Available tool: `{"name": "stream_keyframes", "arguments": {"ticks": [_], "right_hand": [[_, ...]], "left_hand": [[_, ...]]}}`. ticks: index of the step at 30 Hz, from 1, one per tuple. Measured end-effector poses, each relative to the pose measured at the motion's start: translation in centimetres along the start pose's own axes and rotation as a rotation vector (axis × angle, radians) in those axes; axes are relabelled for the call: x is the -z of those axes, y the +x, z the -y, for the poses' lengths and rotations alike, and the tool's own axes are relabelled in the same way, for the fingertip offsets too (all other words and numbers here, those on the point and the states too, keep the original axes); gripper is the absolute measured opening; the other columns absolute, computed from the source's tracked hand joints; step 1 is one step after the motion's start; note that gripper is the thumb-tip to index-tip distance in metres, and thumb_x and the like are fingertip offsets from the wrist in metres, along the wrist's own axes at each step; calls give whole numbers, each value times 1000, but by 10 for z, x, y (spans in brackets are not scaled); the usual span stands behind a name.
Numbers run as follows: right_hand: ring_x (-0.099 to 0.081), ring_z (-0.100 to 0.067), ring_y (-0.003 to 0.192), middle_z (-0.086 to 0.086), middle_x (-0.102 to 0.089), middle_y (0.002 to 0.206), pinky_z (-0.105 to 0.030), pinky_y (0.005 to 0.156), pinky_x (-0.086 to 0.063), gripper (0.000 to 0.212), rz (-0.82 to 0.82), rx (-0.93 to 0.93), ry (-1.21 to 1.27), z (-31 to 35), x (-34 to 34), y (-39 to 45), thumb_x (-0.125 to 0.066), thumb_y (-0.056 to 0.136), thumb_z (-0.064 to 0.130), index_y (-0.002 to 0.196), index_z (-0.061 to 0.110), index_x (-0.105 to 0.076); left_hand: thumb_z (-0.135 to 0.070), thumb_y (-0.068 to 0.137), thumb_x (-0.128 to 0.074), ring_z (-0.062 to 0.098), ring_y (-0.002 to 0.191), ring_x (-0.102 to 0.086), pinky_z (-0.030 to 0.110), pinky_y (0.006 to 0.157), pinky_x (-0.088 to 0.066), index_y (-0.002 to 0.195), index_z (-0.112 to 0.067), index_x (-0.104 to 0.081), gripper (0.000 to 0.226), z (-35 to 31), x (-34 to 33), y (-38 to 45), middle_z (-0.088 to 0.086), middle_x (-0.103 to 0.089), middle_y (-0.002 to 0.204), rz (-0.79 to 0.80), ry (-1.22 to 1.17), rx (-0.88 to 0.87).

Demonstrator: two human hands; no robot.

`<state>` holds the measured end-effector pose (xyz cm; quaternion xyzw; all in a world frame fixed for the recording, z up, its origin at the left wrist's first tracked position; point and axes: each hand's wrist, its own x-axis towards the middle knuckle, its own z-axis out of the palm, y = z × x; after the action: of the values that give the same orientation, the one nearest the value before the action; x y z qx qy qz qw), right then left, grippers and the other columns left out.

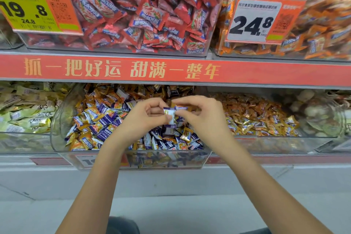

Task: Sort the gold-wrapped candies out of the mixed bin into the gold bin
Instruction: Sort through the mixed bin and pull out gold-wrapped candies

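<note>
I pinch a purple-and-white candy (170, 116) between the curled fingers of my left hand (146, 119) and my right hand (199, 115), above the mixed bin (62, 119), probably checking its wrapper before anything goes right to the gold bin (266, 139).

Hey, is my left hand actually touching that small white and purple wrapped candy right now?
Touching. The head view shows the left hand pinching the small white-and-purple wrapped candy between thumb and fingers above the mixed bin.
</note>
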<state>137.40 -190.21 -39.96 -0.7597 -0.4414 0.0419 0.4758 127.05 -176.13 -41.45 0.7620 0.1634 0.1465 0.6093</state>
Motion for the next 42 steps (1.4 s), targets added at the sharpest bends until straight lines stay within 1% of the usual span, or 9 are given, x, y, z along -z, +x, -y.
{"name": "stream_keyframes", "arguments": {"ticks": [4,7,12,15,20,23,27,34,42], "right_hand": [[-63,-1,83,10,-71,94,-21,79,-52,18,-349,-100,-75,-26,32,-5,-68,85,11,97,24,-74],[-61,-17,108,-1,-69,112,-27,92,-45,22,-280,-218,-333,-48,51,-13,-62,90,9,106,19,-73],[-61,-19,108,-3,-68,117,-32,100,-44,35,-25,84,-399,-22,25,-2,-56,88,-3,110,18,-72],[-60,-24,109,-6,-66,120,-37,96,-48,41,207,119,-586,-16,-12,33,-51,91,-1,125,19,-63],[-26,-30,140,-3,-21,157,-44,111,-33,83,538,14,-519,-36,-59,80,-70,86,26,151,25,-18],[-19,-35,141,-1,-13,158,-48,113,-26,94,536,81,-563,-44,-77,90,-75,80,31,151,27,-14],[-24,-35,137,-2,-22,154,-43,106,-32,83,538,58,-539,-48,-79,94,-71,81,23,148,26,-22],[-39,-29,132,-5,-28,155,-37,100,-44,83,631,52,-609,-45,-73,90,-67,83,48,150,32,-20],[-45,-23,130,-2,-41,148,-23,92,-38,52,588,-11,-373,-34,-69,79,-60,93,24,142,18,-43]], "left_hand": [[-11,86,-67,16,69,-63,24,69,-56,101,-26,-69,21,9,13,-3,10,-67,83,-271,304,-82],[-12,88,-60,3,44,-50,15,41,-33,104,-30,-71,26,17,20,-7,-3,-69,80,-240,708,-109],[-17,86,-58,-16,49,-47,19,56,-39,93,-24,-75,20,16,11,-7,-13,-69,97,-132,784,-37],[-26,87,-61,-4,52,-54,23,57,-48,84,-24,-76,16,19,11,-7,-14,-69,73,-97,805,2],[-26,89,-62,18,77,-64,34,70,-54,79,-12,-74,21,27,18,-9,3,-73,86,-293,825,-123],[-33,90,-59,23,109,-56,39,95,-44,112,-16,-67,30,28,22,-5,2,-66,113,-348,937,-186],[-68,83,-13,16,140,-27,41,116,-8,134,-38,-48,68,35,20,1,-6,-37,150,-209,1250,6],[-50,93,-41,18,138,-28,54,115,3,112,-23,-67,42,35,22,0,-5,-47,142,-443,1237,157],[-52,91,-45,19,134,-33,52,114,6,100,-23,-71,40,35,22,1,-5,-51,138,-464,1237,122]]}}
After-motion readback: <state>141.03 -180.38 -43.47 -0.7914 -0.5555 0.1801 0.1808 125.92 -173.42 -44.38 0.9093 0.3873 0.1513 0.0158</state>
